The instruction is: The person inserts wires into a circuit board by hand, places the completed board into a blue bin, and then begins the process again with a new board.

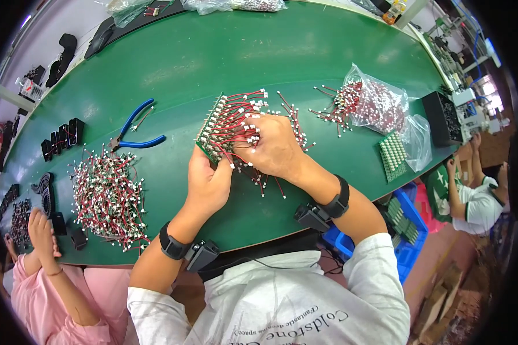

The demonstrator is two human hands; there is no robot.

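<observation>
A green circuit board (pixel 212 131) lies tilted on the green table (pixel 224 52), with many short red wires ending in white connectors plugged into it. My left hand (pixel 206 183) grips the board's near edge from below. My right hand (pixel 275 147) rests on top of the board, fingers pinching at a white connector among the red wires (pixel 236 115). Several loose red wires (pixel 296 123) trail from under my right hand.
A heap of red wires with white connectors (pixel 106 198) lies at left, blue-handled pliers (pixel 133 133) beyond it. A clear bag of wires (pixel 374 103), a second green board (pixel 392 155) and a black box (pixel 442 118) sit at right. Other people sit at both sides.
</observation>
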